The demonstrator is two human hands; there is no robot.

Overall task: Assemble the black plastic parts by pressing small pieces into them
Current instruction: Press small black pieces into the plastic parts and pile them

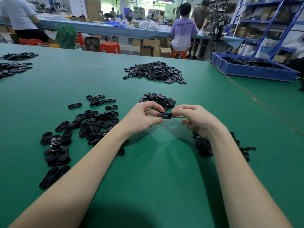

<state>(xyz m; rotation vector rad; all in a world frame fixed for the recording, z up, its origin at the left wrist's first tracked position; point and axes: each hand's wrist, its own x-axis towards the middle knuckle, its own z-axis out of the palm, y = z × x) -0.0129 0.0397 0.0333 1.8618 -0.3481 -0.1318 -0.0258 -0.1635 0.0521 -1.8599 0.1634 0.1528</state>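
Just right of frame centre, the left hand (144, 116) pinches a black oval part (165, 115) between thumb and forefinger, while the right hand (192, 117) closes its fingertips on the part's other end; whether it also holds a small piece I cannot tell. The part looks light, stiff and smooth, best held by its rim. Loose heaps surround the hands on the green table (156, 170): shells (92, 124) at the left, a small pile (158, 99) just behind, a larger one (155, 72) farther up; nothing blocks them
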